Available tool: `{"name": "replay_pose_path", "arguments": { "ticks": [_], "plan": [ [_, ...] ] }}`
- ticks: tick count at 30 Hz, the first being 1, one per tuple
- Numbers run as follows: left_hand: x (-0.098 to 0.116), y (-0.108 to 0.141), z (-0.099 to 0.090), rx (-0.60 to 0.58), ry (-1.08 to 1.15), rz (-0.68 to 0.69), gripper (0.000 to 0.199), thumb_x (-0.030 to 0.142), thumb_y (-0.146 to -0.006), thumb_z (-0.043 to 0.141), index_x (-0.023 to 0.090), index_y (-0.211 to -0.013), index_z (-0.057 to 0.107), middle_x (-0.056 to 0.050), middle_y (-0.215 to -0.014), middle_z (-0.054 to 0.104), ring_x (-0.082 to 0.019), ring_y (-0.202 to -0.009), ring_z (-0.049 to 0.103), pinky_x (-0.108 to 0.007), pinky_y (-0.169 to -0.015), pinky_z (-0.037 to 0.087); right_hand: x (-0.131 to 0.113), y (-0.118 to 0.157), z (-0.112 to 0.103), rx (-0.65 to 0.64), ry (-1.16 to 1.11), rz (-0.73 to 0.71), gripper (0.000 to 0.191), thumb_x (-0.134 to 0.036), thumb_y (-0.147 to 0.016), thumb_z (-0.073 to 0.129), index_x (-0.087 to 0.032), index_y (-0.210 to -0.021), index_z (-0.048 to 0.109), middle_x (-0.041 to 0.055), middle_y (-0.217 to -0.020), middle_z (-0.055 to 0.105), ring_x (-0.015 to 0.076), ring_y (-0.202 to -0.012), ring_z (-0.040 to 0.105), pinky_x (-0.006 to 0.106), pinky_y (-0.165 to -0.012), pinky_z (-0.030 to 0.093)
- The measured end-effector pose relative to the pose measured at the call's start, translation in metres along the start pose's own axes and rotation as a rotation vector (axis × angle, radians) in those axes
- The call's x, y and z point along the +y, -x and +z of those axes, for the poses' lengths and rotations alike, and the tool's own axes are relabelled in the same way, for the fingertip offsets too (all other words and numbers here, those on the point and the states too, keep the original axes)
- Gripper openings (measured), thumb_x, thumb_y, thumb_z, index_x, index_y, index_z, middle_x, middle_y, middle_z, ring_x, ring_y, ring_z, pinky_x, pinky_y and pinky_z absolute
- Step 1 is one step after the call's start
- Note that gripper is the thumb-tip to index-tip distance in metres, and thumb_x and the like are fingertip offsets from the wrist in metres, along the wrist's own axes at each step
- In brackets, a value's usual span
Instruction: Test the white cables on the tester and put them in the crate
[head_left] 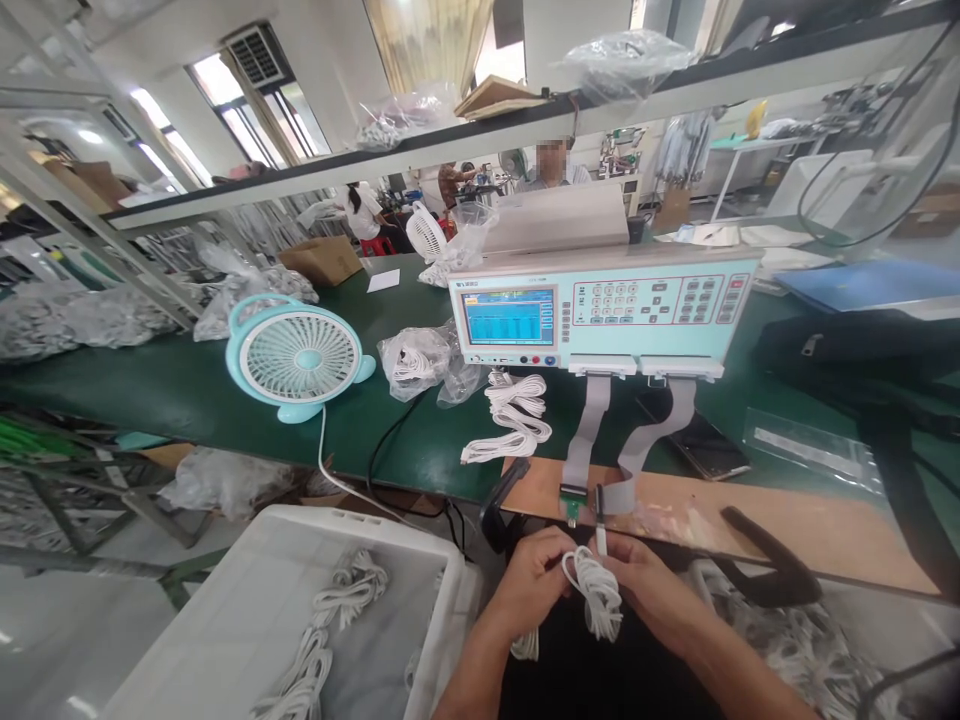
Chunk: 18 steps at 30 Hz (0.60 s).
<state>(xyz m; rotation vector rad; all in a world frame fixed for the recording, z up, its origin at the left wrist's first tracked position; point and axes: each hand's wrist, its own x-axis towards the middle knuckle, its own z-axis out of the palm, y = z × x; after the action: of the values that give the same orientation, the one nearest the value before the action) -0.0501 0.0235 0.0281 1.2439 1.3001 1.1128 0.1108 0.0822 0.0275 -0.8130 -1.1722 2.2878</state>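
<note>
A coiled white cable (598,597) hangs between my two hands, over my dark lap. My left hand (534,578) is closed, its fingertips pinching the cable at the coil's left side. A white plug (601,541) on the cable is gripped by my right hand (637,572), just at the end of a grey ribbon lead; whether it is fully inserted I cannot tell. Beside it, a small green circuit board (574,507) ends the other ribbon cable (585,435). Below my left wrist, part of another white cable bundle (526,646) shows.
A cable tester (600,310) with a lit screen stands on the green bench (420,450). Bundled white cables (517,415) lie before it. A turquoise fan (300,355) stands left. A white bin (300,530) holds cable bundles. A phone (709,445) lies right. People are in the background.
</note>
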Motion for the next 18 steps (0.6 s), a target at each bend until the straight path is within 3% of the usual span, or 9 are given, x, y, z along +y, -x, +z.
{"name": "replay_pose_path", "arguments": {
  "ticks": [4, 7, 9, 13, 18],
  "plan": [
    [0.001, -0.002, 0.000, 0.028, -0.037, 0.002, 0.020, 0.026, -0.082, 0.054, 0.016, -0.071, 0.068, 0.000, -0.070, 0.051, -0.010, -0.058, 0.047, -0.020, -0.053, 0.037, 0.015, -0.008, -0.002, 0.091, -0.152, 0.039, 0.036, -0.048, -0.073, 0.070, -0.014, -0.068, 0.061, 0.0007, -0.061, 0.056, 0.0129, -0.055, 0.047, 0.025, -0.054, 0.034],
    [-0.004, -0.003, 0.006, 0.119, -0.008, -0.040, 0.021, 0.025, -0.081, 0.054, 0.015, -0.067, 0.066, 0.000, -0.066, 0.051, -0.011, -0.060, 0.047, -0.020, -0.056, 0.037, 0.019, -0.011, -0.001, 0.192, -0.106, -0.018, 0.042, -0.051, -0.068, 0.073, -0.015, -0.057, 0.056, -0.0024, -0.052, 0.050, 0.0110, -0.049, 0.041, 0.024, -0.051, 0.031],
    [-0.008, -0.004, 0.011, 0.202, 0.031, -0.051, 0.021, 0.025, -0.080, 0.055, 0.015, -0.064, 0.064, 0.000, -0.065, 0.053, -0.012, -0.064, 0.049, -0.021, -0.061, 0.038, 0.019, -0.011, -0.001, 0.225, -0.037, -0.051, 0.040, -0.052, -0.070, 0.071, -0.015, -0.060, 0.059, -0.0021, -0.054, 0.052, 0.0113, -0.050, 0.042, 0.025, -0.052, 0.032],
    [-0.011, -0.005, 0.020, 0.316, 0.092, -0.049, 0.022, 0.023, -0.077, 0.056, 0.016, -0.056, 0.059, 0.000, -0.067, 0.056, -0.014, -0.069, 0.051, -0.023, -0.068, 0.039, 0.018, -0.006, -0.004, 0.235, -0.005, -0.103, 0.034, -0.050, -0.072, 0.070, -0.016, -0.070, 0.065, -0.0002, -0.063, 0.059, 0.0160, -0.061, 0.052, 0.027, -0.061, 0.038],
    [-0.007, -0.005, 0.022, 0.358, 0.139, -0.044, 0.021, 0.022, -0.077, 0.056, 0.016, -0.057, 0.060, -0.004, -0.076, 0.064, -0.019, -0.080, 0.057, -0.027, -0.075, 0.040, 0.019, -0.005, -0.007, 0.220, 0.007, -0.127, 0.031, -0.048, -0.072, 0.071, -0.017, -0.072, 0.069, 0.0006, -0.065, 0.060, 0.0165, -0.064, 0.052, 0.027, -0.063, 0.039]
  ]
}}
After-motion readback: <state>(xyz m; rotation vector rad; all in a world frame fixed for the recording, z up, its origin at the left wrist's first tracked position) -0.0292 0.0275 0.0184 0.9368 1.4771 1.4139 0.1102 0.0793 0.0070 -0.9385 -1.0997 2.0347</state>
